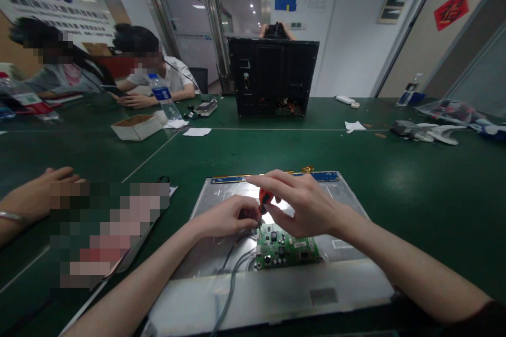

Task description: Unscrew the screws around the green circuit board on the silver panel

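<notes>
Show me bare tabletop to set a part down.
The green table is bare between the metal panel and black case, and right of the panel, short of the grey-white pieces. It is crowded around the circuit board, near the left hand and right hand, and around the white box and bottle.

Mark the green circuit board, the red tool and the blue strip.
Green circuit board (288,249): head view, middle of its face.
Red tool (266,196): head view, its handle.
Blue strip (326,176): head view, its stretch at picture right.
</notes>
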A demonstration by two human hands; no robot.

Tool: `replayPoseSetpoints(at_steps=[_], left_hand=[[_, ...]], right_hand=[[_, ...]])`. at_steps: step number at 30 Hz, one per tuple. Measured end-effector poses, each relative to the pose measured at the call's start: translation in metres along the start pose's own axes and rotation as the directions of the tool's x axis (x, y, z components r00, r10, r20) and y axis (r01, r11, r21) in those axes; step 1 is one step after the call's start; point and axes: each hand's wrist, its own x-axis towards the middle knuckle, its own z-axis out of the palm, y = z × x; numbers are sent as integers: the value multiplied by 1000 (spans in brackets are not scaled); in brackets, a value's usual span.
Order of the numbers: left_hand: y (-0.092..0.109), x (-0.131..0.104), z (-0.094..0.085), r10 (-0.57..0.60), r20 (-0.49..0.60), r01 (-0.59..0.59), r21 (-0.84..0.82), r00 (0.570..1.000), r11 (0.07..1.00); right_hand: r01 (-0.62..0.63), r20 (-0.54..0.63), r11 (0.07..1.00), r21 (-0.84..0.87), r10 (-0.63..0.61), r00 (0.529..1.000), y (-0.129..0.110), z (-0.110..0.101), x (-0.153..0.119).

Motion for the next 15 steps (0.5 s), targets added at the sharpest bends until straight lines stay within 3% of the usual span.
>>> replayPoseSetpoints(at_steps=[9,15], left_hand=[[1,0,0,9,-15,-10,-11,1000,1000],[1,0,1,-21,-6,20,-38,1000,999]], right_hand=[[16,-35,991,-131,-20,999,2,2,1],[21,-39,999,-36,-22,999,0,-1,2]])
